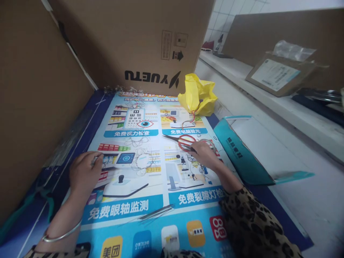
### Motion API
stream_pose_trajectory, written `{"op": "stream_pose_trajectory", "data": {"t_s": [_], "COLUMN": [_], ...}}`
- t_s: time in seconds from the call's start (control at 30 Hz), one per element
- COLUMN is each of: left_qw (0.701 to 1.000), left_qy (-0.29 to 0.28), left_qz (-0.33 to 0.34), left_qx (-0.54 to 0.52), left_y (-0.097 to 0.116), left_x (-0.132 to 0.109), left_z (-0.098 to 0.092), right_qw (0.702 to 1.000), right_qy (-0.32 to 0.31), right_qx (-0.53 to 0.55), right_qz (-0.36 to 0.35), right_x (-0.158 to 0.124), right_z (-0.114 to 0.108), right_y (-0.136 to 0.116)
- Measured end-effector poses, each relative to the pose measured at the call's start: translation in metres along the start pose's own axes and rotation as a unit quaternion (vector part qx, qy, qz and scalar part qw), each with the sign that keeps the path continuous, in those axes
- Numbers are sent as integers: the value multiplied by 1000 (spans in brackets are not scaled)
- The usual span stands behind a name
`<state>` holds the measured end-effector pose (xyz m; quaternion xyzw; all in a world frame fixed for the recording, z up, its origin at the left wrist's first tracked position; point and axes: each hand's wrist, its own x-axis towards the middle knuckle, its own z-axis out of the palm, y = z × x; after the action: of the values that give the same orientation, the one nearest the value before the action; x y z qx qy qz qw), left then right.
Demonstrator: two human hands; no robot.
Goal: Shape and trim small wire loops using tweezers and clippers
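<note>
My right hand is closed at the handles of a pair of scissors with red-rimmed loops. Their dark blades point left, over the printed poster sheet. My left hand rests on the poster's left side with fingers curled; whatever it may pinch is too small to make out. Between the hands lie thin, looped wires, and a short bundle of straight dark strands lies nearer me. Coloured wires run out from a crumpled yellow bag beyond the scissors.
Cardboard walls stand at the back and left. Tangled fine wire lies at the far edge. Teal-handled pliers are at the left. An open teal-and-white box stands on the right, below a white ledge holding a package.
</note>
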<state>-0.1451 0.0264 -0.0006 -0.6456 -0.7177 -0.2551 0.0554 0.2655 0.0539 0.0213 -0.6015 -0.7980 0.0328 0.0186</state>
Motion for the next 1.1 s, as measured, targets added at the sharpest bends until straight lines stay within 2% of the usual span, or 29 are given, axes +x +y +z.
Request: {"op": "stream_pose_trajectory", "data": {"t_s": [0.17, 0.33, 0.5, 0.73, 0.9, 1.1], "left_qw": [1000, 1000, 999, 999, 998, 995], "left_qy": [-16, -15, -23, 3, 26, 53], "left_qz": [-3, 3, 7, 5, 28, 44], "left_qx": [-9, -18, -27, -39, -59, -73], "left_y": [1, 2, 4, 2, 1, 1], "left_x": [0, 0, -1, -3, -5, -6], "left_z": [1, 0, -2, 2, 5, 4], "right_qw": [999, 998, 995, 998, 996, 992], "right_qy": [17, 19, 26, -28, -55, -99], "right_qx": [-23, -48, -60, -46, -68, -78], "right_qz": [17, 43, 70, 19, 22, 19], "right_x": [17, 27, 26, 17, 16, 13], "right_z": [-8, -1, 2, -3, -3, -6], "right_y": [7, 13, 14, -5, -14, -13]}}
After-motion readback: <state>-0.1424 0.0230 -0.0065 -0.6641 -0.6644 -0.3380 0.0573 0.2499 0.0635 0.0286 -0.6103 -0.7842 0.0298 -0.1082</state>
